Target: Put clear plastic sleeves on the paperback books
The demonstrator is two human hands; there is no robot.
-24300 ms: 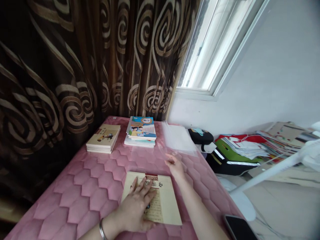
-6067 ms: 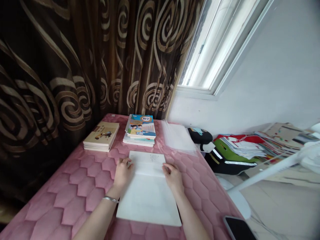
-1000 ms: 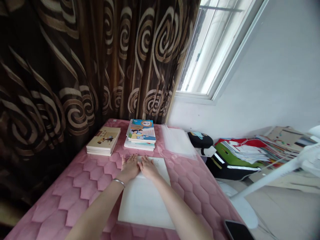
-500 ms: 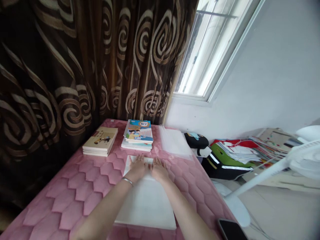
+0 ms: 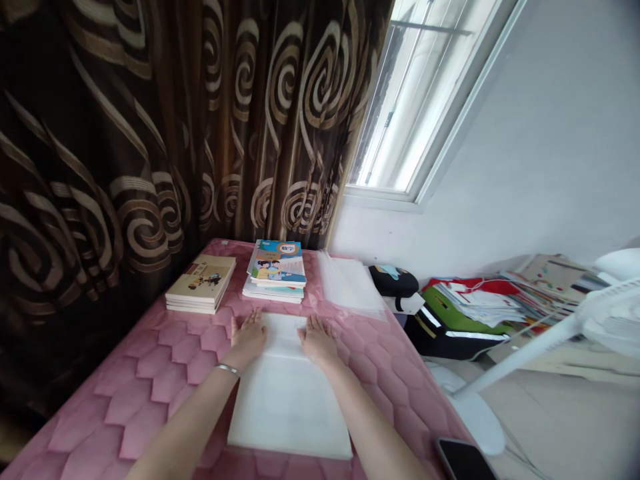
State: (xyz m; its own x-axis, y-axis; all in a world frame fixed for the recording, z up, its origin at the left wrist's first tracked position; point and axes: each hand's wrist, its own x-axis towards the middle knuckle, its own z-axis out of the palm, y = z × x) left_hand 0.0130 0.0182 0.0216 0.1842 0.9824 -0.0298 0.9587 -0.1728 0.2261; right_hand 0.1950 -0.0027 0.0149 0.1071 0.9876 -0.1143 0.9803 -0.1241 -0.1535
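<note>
A whitish book (image 5: 290,407) lies spread flat in front of me, with a crease running across it. Its near part looks blank and slightly blurred; faint marks show on the far part. My left hand (image 5: 250,338) rests at the far left edge, palm down, fingers stretched forward. On the far right edge lies my right hand (image 5: 319,340), flat with its fingers extended. Neither hand grips anything. Beyond them is a stack of textbooks (image 5: 277,263) with a blue illustrated cover on top. Another stack of tan-covered books (image 5: 201,283) sits to the left.
Clear plastic sheets (image 5: 350,283) lie at the far right of the pink quilted surface (image 5: 165,373). A phone (image 5: 465,459) is at the near right edge. A white fan (image 5: 530,357) stands beyond that edge, near bags and piled papers (image 5: 475,303).
My left hand has slid left, from the middle of the book's far part to its left edge, away from my right hand. My right hand has stayed nearly in place.
</note>
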